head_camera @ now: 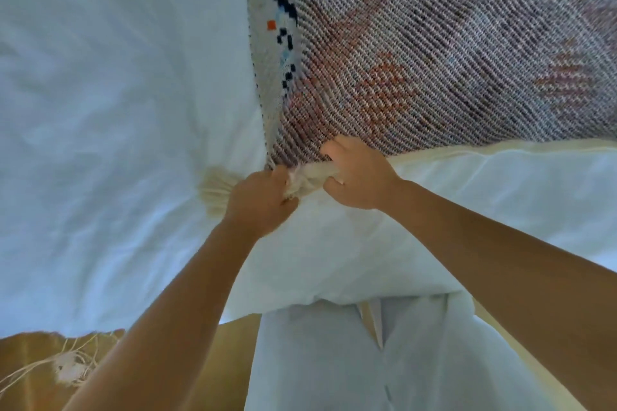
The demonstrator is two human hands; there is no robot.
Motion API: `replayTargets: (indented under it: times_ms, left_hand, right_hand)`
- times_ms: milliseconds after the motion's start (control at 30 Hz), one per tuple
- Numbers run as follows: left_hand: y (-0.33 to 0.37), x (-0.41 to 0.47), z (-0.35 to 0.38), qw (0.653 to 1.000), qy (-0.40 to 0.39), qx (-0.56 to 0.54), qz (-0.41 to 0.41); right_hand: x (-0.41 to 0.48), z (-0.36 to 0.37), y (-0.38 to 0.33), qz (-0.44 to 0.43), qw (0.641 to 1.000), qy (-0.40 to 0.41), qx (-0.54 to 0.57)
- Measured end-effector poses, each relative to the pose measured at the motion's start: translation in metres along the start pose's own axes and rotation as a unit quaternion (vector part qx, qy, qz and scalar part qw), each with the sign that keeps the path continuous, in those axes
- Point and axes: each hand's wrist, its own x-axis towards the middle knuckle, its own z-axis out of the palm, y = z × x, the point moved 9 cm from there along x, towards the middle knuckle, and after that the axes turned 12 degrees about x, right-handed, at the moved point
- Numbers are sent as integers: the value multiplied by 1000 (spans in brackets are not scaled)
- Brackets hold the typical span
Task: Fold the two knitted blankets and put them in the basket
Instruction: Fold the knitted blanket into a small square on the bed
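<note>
A knitted blanket [434, 43] lies spread over the bed, its grey-mauve reverse side up with faint orange motifs and a cream border carrying dark pixel-like marks along its left edge. My left hand [260, 203] grips the blanket's near corner, where a cream tassel [213, 192] fans out to the left. My right hand [360, 173] grips the bunched cream hem right beside it. Both hands sit close together at the near edge. Only one blanket is in view; no basket is visible.
White bedding [117, 110] covers the bed to the left and in front of the blanket. A white garment [334, 360] hangs below my arms. At the bottom left is a tan floor with pale loose strands [66, 367].
</note>
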Motion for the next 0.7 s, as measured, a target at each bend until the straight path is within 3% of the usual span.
replayTargets:
  times_ms: [167,233,300,400,467,533,600,700]
  left_hand:
    - [7,-48,39,999,-12,-40,-3]
    - [12,-48,28,993,38,-108,9]
    - [2,-50,12,976,145,-163,-17]
    - [-31,-51,1,936,210,-241,-148]
    - [-46,-40,15,932,150,-244,-223]
    - [-49,-27,31,953,58,-179,-239]
    - [-46,-19,40,967,-7,-133,-216]
    - [-19,-19,49,990,-55,-85,-101]
  right_hand:
    - [14,36,-18,53,997,-23,56]
    - [20,40,-23,73,996,-8,59]
    - [28,40,-26,88,995,2,49]
    - [43,36,-25,117,992,14,45]
    - [52,33,-24,144,988,27,51]
    - [57,35,-23,176,983,21,47]
    - [58,42,-24,201,978,-5,52]
    - [56,54,-25,236,968,-44,70]
